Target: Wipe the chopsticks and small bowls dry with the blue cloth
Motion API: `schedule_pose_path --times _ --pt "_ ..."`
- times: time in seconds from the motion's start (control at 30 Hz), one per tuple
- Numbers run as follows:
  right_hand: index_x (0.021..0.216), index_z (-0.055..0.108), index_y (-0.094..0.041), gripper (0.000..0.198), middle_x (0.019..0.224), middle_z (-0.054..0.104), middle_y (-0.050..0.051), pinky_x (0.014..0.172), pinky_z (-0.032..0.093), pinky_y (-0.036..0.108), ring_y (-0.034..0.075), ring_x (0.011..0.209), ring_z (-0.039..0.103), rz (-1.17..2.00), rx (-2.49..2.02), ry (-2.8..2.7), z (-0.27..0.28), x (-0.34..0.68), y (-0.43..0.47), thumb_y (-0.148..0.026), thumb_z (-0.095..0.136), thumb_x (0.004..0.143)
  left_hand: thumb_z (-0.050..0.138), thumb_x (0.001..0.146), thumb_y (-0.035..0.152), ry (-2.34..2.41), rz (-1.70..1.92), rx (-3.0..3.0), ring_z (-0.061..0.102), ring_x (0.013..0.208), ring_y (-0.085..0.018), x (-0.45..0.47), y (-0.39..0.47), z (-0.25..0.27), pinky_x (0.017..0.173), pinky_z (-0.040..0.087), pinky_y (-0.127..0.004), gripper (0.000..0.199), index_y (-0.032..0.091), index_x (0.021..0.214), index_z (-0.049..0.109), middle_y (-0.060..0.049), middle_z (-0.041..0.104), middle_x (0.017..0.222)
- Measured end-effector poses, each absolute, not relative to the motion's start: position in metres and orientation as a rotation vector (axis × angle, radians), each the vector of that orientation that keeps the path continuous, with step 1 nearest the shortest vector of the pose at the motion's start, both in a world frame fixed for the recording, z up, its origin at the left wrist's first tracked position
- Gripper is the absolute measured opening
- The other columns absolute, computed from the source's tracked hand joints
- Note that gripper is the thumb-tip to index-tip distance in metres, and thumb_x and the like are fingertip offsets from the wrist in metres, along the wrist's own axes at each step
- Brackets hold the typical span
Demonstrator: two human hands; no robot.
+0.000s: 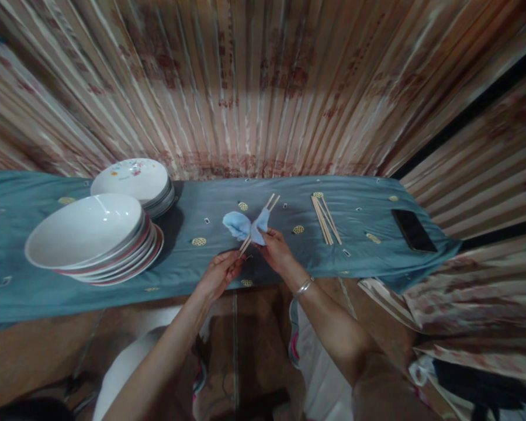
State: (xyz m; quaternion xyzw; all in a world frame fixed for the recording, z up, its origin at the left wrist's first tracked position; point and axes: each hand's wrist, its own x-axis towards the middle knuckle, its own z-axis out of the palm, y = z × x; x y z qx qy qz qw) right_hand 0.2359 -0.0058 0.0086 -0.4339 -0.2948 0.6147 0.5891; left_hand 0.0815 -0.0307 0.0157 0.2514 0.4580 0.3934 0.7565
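Note:
My left hand (222, 270) is closed on the near ends of a pair of chopsticks (270, 202), which point up and away to the right. A light blue cloth (237, 225) is wrapped partly around their middle, and my right hand (274, 245) pinches it there. One loose fold of the cloth hangs out to the left. The far tips of the chopsticks stick out beyond the cloth. Right of my hands, several more chopsticks (322, 222) lie on the blue-green tablecloth (214, 202), most side by side and one slanting.
A tall stack of white bowls (87, 231) stands at the left, with a stack of plates (131, 181) behind it. A black phone (414, 231) lies near the table's right end. Pleated curtains (254, 105) hang behind the table and along the right.

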Motion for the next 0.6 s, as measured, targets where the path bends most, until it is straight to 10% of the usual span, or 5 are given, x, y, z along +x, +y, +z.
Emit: schedule_pose_path --times 0.6 --pt "0.061 0.066 -0.020 0.036 0.056 0.060 -0.006 0.058 0.040 0.024 0.011 0.057 0.049 1.418 -1.110 -0.877 0.016 0.216 -0.022 -0.053 0.081 0.059 0.089 0.058 0.045 1.006 0.889 0.715 0.057 0.048 -0.009 0.078 -0.033 0.015 0.046 0.043 -0.019 0.040 0.012 0.068 0.070 -0.006 0.072 0.067"
